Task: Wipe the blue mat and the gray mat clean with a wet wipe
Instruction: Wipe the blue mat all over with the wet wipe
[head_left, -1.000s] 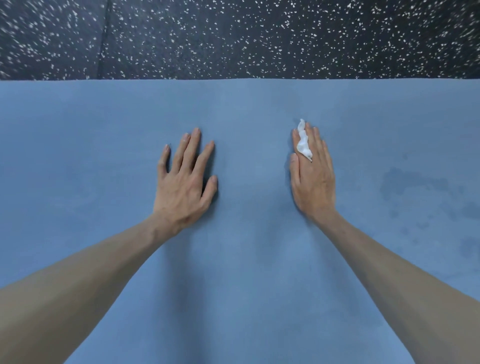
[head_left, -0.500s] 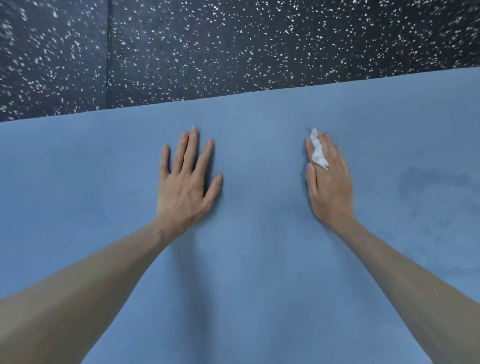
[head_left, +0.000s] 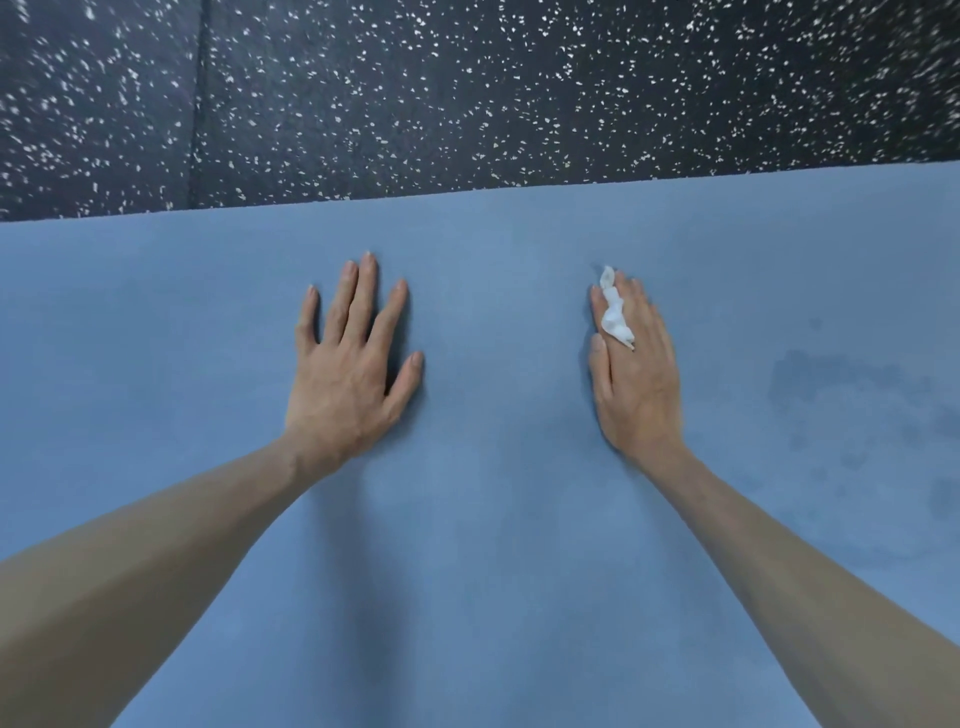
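Dark rubber floor (head_left: 467, 93) with white speckles runs along the top of the view, and the blue mat (head_left: 493, 519) is laid flat right on it, filling pretty much everything else.

Both hands are planted on the mat. The left hand (head_left: 345, 374) lies flat with its fingers spread apart, holding nothing, looks like it's just bracing. The right hand (head_left: 636, 374) is flat too, fingers together, with the wet wipe (head_left: 614, 312) twisted into a thin white strip and tucked between them near the index side.

Progress-wise, I'd guess it's partway through the blue mat. There are darker blotchy patches (head_left: 852, 395) off to the right of the right hand that look like damp marks from wiping, though they could be stains. The middle and left side look dry and even, so probably not done there yet. The gray mat isn't in view at all, so I'd assume that half is still to come.

No brands, labels or writing anywhere that I can read.
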